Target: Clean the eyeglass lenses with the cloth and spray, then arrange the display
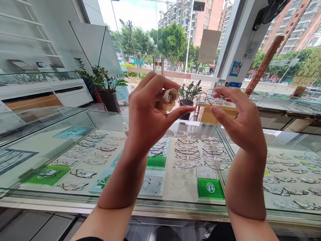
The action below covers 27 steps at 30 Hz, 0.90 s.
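Observation:
My left hand (152, 103) is raised above the glass counter, its fingers curled round a crumpled pale cloth (170, 99) with a jagged edge. Its thumb points right, touching or close to a thin-rimmed pair of eyeglasses (207, 97). My right hand (238, 113) pinches the right part of these glasses between thumb and fingers. The thin frame spans the gap between both hands, and its left part is hard to make out.
Below is a glass display counter (140, 205) with rows of eyeglasses (187, 150) and green boxes (210, 188). A small white bottle (125, 127) stands behind my left wrist. Potted plants (109, 90) stand beyond the counter.

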Motion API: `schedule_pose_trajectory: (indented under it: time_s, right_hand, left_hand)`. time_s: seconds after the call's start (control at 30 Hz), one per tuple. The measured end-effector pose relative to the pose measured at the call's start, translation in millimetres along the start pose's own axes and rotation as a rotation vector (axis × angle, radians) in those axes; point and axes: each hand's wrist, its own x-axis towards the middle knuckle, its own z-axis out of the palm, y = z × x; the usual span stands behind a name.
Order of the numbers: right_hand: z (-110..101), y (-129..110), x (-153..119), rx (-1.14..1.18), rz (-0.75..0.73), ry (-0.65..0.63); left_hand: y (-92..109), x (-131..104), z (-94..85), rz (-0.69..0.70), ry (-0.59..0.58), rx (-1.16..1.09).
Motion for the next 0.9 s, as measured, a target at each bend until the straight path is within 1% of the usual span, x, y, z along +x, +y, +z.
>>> schedule_pose_trajectory:
  time_s: [0.13,0.27,0.4,0.53,0.9]
  right_hand:
    - [-1.3,-3.1,0.4,-0.011,-0.013,0.031]
    - [-1.0,-7.4,0.4,0.013,-0.038,0.086]
    - [-0.7,-10.4,-0.1,0.04,-0.057,0.109]
    - [-1.4,-10.6,-0.2,0.051,-0.067,0.123]
    - [-1.0,-10.8,-0.4,0.049,-0.035,0.126]
  left_hand:
    - [-3.1,2.4,-4.8,0.032,0.013,0.072]
    - [-12.3,5.3,-12.0,0.028,-0.038,0.096]
    - [-17.7,5.4,-15.7,0.02,-0.072,0.091]
    - [-16.5,4.7,-16.0,0.022,-0.082,0.08]
    - [-13.7,4.3,-16.0,0.013,-0.086,0.081]
